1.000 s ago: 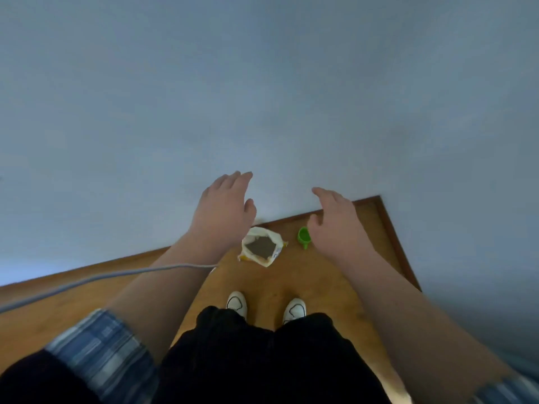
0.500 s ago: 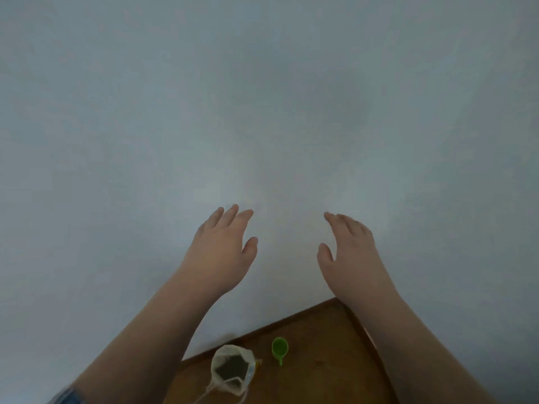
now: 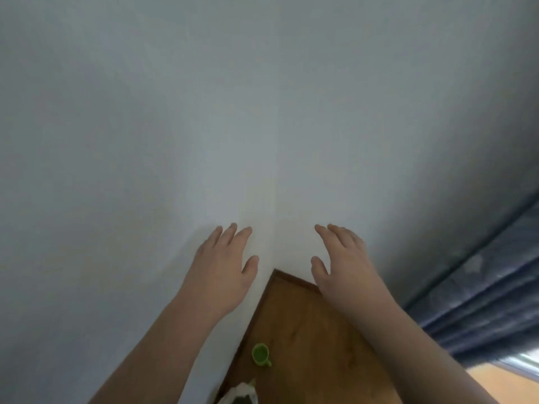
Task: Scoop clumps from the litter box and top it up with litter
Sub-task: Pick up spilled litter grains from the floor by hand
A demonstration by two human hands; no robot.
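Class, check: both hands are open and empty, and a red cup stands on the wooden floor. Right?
No: the head view shows the cup is green, not red. The left hand and right hand are open and empty; the cup stands on the wooden floor.

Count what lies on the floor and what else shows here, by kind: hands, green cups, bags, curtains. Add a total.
Hands: 2, left hand and right hand
green cup: 1
bag: 1, partly cut off
curtain: 1
Total: 5

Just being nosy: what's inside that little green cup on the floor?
The green cup stands mouth-up on the wooden floor. Only its green inside shows, nothing plainly in it. Blur could hide a thin layer at the bottom.
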